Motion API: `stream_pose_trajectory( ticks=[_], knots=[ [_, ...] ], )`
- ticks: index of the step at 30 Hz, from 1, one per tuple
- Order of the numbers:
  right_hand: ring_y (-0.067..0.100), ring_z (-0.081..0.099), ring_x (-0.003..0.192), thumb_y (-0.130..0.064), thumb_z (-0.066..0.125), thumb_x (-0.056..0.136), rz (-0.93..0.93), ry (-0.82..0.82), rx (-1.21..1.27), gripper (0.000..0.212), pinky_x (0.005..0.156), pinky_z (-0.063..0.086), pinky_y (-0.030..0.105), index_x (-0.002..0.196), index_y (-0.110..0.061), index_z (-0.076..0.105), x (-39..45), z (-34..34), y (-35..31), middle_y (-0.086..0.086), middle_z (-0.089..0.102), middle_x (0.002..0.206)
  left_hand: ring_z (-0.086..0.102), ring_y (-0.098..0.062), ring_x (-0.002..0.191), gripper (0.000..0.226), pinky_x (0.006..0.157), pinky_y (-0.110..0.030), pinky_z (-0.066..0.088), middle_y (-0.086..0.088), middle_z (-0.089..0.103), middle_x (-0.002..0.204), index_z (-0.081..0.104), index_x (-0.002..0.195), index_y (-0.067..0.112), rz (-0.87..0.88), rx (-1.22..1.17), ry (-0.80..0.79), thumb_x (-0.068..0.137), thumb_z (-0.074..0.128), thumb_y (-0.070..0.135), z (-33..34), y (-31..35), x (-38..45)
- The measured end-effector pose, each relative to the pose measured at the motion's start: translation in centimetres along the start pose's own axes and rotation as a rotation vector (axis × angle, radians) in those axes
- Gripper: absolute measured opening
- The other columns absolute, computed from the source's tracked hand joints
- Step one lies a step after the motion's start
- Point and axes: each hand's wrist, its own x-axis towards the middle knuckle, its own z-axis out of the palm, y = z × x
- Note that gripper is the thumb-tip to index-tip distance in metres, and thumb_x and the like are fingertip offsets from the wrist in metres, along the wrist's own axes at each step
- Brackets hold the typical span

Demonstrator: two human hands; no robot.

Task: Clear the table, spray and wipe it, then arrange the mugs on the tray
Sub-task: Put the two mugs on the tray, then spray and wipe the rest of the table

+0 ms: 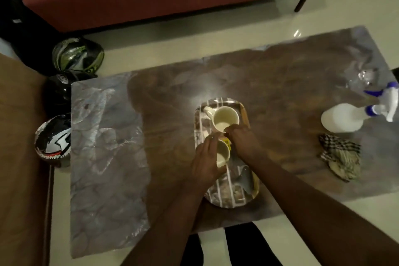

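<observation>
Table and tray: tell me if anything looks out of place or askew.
The spray bottle lies on its side near the table's right end instead of standing, with the checked cloth crumpled beside it. On the tray, the nearer mug is tipped in the left hand; the far mug stands upright.

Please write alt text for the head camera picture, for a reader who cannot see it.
Two bare hands set two cream mugs on a patterned tray on a marbled table: the left hand grips the near mug, the right hand touches the far mug. A spray bottle and checked cloth lie to the right.
</observation>
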Motion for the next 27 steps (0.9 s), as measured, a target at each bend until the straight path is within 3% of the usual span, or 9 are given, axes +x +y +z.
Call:
stream_pose_trajectory(
  ticks=[4, 8, 11, 14, 18, 22, 27],
  knots=[
    [0.031, 0.058, 0.104, -0.014, 0.044, 0.094, 0.002, -0.035, 0.017, 0.024, 0.088, 0.047, 0.041, 0.108, -0.009, 0.062, -0.4, -0.5, -0.3, 0.013, 0.062, 0.115, 0.042, -0.029, 0.133, 0.102, 0.105, -0.038, 0.038, -0.009, 0.037, 0.150, 0.028, 0.150, 0.014, -0.019, 0.016, 0.014, 0.065, 0.084, 0.025, 0.6, 0.9, -0.3],
    [0.031, 0.054, 0.112, -0.018, 0.043, 0.097, 0.018, 0.004, 0.043, 0.039, 0.089, 0.047, 0.042, 0.135, -0.014, 0.041, -2.6, -1.3, -0.6, 0.005, 0.040, 0.145, 0.041, -0.025, 0.134, 0.090, 0.108, -0.047, 0.039, -0.007, 0.042, 0.146, 0.038, 0.145, 0.017, -0.024, 0.016, 0.031, 0.068, 0.082, 0.031, -0.5, 1.8, -1.5],
    [0.027, 0.049, 0.118, -0.021, 0.046, 0.096, 0.008, 0.131, 0.122, 0.045, 0.093, 0.043, 0.041, 0.140, -0.014, 0.037, -5.0, -2.5, 0.5, 0.003, 0.036, 0.148, 0.049, -0.024, 0.125, 0.065, 0.099, -0.051, 0.043, -0.002, 0.050, 0.138, 0.047, 0.136, 0.023, -0.129, 0.192, 0.226, 0.078, 0.066, 0.044, -2.2, 4.1, -2.4],
    [0.026, 0.048, 0.119, -0.024, 0.047, 0.097, 0.047, 0.188, 0.260, 0.043, 0.097, 0.040, 0.042, 0.138, -0.013, 0.040, -7.2, -3.7, 2.6, 0.005, 0.043, 0.142, 0.055, -0.026, 0.114, 0.046, 0.088, -0.045, 0.049, -0.004, 0.056, 0.127, 0.058, 0.123, 0.018, -0.016, 0.164, 0.333, 0.080, 0.064, 0.032, -3.3, 8.8, -1.2],
    [0.029, 0.052, 0.115, -0.019, 0.055, 0.091, 0.113, 0.200, 0.342, 0.045, 0.097, 0.041, 0.043, 0.134, -0.007, 0.045, -10.1, -3.9, 7.3, 0.012, 0.050, 0.135, 0.053, -0.026, 0.118, 0.041, 0.095, -0.043, 0.048, -0.009, 0.055, 0.124, 0.059, 0.121, 0.011, 0.152, -0.098, 0.175, 0.081, 0.067, 0.016, -2.0, 16.5, 2.2],
    [0.034, 0.054, 0.116, -0.006, 0.052, 0.093, 0.273, 0.233, 0.393, 0.040, 0.100, 0.042, 0.043, 0.132, 0.002, 0.046, -13.5, -3.2, 12.8, 0.021, 0.052, 0.133, 0.056, -0.024, 0.115, 0.044, 0.096, -0.038, 0.047, -0.008, 0.052, 0.129, 0.055, 0.126, 0.012, 0.207, -0.140, 0.023, 0.084, 0.067, 0.016, 1.3, 22.7, 5.1],
    [0.029, 0.043, 0.127, -0.013, 0.043, 0.096, 0.492, 0.271, 0.338, 0.042, 0.107, 0.033, 0.042, 0.137, -0.012, 0.044, -16.2, -0.9, 18.2, 0.012, 0.047, 0.139, 0.052, -0.024, 0.122, 0.059, 0.101, -0.039, 0.044, -0.008, 0.050, 0.136, 0.048, 0.135, 0.012, 0.218, -0.104, -0.090, 0.082, 0.073, 0.019, 4.6, 26.6, 8.1]
  ],
)
